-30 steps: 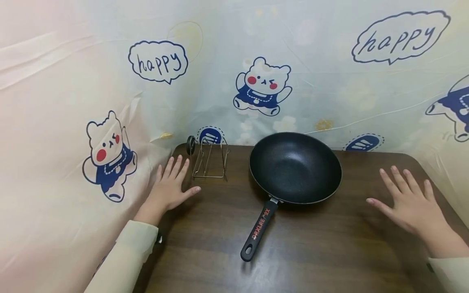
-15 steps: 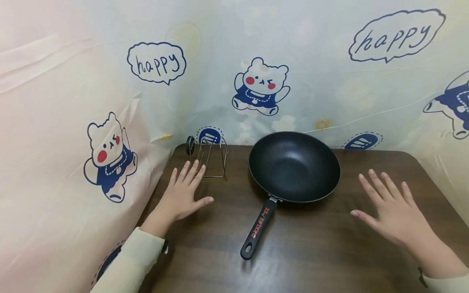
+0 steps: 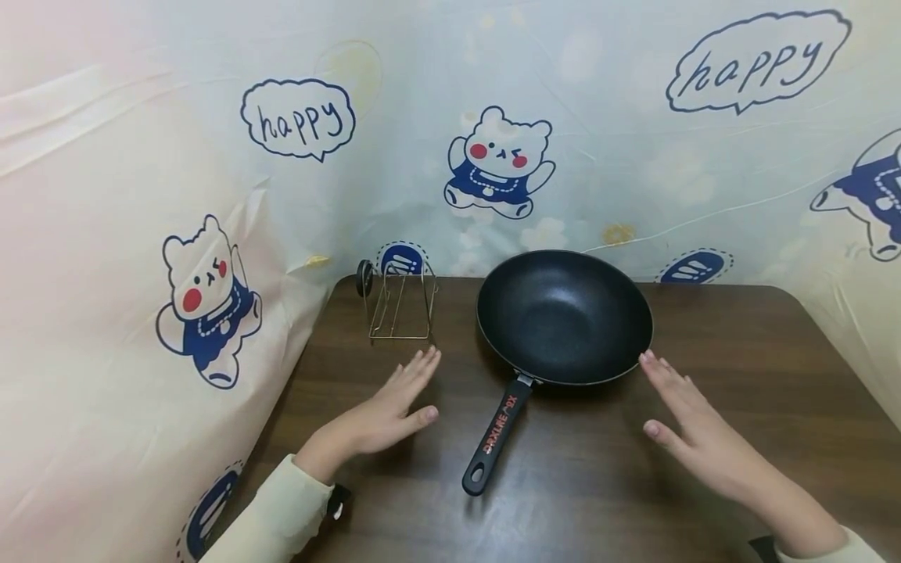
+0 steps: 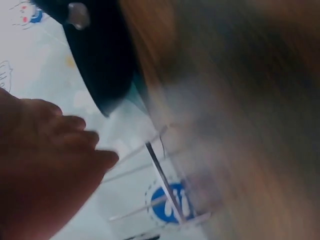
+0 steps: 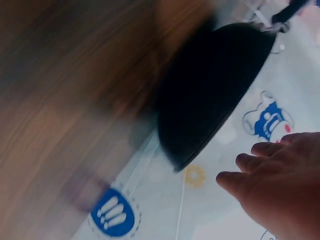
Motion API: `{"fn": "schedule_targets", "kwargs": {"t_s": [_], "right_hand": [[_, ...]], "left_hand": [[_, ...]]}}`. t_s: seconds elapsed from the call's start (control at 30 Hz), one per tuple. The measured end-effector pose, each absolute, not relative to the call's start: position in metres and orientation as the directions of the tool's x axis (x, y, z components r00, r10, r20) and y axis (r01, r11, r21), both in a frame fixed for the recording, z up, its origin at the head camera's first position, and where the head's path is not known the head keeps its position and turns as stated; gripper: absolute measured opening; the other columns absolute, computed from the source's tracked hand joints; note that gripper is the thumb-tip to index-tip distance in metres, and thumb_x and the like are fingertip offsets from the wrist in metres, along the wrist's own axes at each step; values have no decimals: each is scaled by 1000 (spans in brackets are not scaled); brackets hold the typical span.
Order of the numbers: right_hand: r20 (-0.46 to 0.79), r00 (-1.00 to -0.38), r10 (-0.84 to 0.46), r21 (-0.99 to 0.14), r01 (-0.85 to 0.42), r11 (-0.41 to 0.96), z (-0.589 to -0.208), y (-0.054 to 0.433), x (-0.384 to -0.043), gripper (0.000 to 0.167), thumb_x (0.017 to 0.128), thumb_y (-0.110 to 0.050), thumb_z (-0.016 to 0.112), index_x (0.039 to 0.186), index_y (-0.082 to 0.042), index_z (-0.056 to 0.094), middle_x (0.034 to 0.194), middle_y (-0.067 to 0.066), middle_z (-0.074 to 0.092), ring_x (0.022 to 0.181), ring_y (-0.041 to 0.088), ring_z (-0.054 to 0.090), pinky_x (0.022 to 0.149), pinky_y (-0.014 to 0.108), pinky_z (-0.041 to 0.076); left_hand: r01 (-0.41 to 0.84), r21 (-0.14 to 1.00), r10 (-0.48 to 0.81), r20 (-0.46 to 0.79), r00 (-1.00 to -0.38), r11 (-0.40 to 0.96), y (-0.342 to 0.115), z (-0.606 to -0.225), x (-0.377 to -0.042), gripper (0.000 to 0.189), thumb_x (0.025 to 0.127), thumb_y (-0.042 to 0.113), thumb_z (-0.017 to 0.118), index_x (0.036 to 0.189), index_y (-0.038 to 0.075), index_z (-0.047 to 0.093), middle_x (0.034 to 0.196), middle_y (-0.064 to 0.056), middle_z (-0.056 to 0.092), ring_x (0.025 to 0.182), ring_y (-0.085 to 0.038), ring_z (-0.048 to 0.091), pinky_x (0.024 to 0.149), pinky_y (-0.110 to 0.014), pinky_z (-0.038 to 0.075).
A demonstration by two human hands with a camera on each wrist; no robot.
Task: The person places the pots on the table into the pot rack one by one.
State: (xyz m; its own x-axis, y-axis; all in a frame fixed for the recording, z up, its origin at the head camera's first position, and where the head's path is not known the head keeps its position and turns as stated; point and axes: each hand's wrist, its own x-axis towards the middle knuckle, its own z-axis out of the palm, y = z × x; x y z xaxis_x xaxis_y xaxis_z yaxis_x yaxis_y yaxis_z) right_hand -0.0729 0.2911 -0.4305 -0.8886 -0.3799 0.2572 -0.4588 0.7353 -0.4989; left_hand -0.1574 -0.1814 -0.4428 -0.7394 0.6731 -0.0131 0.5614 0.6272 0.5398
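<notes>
A black wok [image 3: 563,317] rests on the brown wooden table, its black handle [image 3: 497,438] with red lettering slanting toward the near side. To the left of the handle is my left hand [image 3: 383,418], fingers straight and thumb apart, holding nothing. My right hand [image 3: 704,438] is at the wok's right, its straight fingertips overlapping the near right rim in the head view. In the right wrist view the wok [image 5: 215,90] appears from the side beyond the right hand [image 5: 285,170]. The left wrist view shows the left hand [image 4: 45,155] close to the wire rack [image 4: 165,180], blurred.
A small metal wire rack [image 3: 400,313] with a black round knob [image 3: 364,277] stands at the back left of the wooden table [image 3: 598,485]. Behind and at the left hangs a pale printed cloth [image 3: 394,156] with bears and lettering.
Both hands have swung inward toward the wok, the left one to the right and the right one to the left, palms turning to face each other. The wok and rack have stayed put.
</notes>
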Motion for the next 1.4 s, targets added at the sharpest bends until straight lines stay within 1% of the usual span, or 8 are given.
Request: {"fn": "schedule_targets", "kwargs": {"t_s": [0.1,0.23,0.33,0.5,0.67,0.87,1.1,1.4], "right_hand": [[205,-902,-380,-671,-412,617,-425,282,-71,69,104,-16,50,160,-23,11,165,2,10,149,7,6,114,17,9],[180,-884,-431,-835,-369,409,-416,269,-70,51,111,-23,22,160,-21,9,166,1,9,149,8,10,108,14,20],[234,-830,-507,-908,-373,192,-410,258,-72,52,110,-29,6,160,-14,8,165,8,11,150,14,12,107,9,19],[320,-722,-613,-947,-229,-224,-412,243,-80,62,106,-36,-7,157,-2,2,164,17,8,150,24,9,116,21,17],[286,-688,-667,-858,127,-498,-424,232,-85,71,103,-45,-7,156,2,0,163,18,10,149,32,1,118,34,12],[109,-717,-688,-725,416,-549,-438,219,-85,78,103,-56,1,156,2,-3,162,19,12,149,32,2,119,39,9],[-52,-726,-686,-679,529,-509,-453,201,-87,92,99,-67,18,155,1,-10,163,19,0,149,31,2,119,44,2],[-116,-756,-644,-590,574,-568,-471,175,-96,93,100,-66,27,155,2,-6,163,22,-1,150,32,8,120,43,11]], "left_hand": [[471,710,717,-68,-694,523,-178,-441,-153,65,107,48,28,159,26,-4,164,6,-8,150,-22,-7,116,-60,6],[372,825,763,-108,-637,427,-173,-435,-147,62,105,55,11,159,28,-4,164,7,-6,150,-21,-2,116,-59,12],[288,904,814,-102,-572,316,-170,-433,-145,67,102,59,0,160,25,-2,165,6,-3,150,-18,0,118,-54,9],[-20,1000,894,-16,-448,8,-163,-437,-139,75,99,56,-11,159,11,-3,166,-5,-1,151,-25,-1,119,-48,6],[-311,933,911,37,-411,-178,-156,-446,-131,83,96,56,-16,157,1,-3,165,-14,1,150,-33,-1,119,-47,6],[-489,845,910,-7,-415,-217,-147,-457,-125,90,97,64,-8,155,-4,0,162,-23,4,149,-35,8,119,-46,10],[-652,724,918,-69,-390,-223,-136,-466,-114,92,98,68,5,156,-4,8,160,-25,16,147,-33,21,117,-43,22],[-773,584,935,-63,-350,-250,-129,-475,-106,81,104,58,16,153,-7,17,149,-32,35,140,-39,35,114,-44,29]]}}
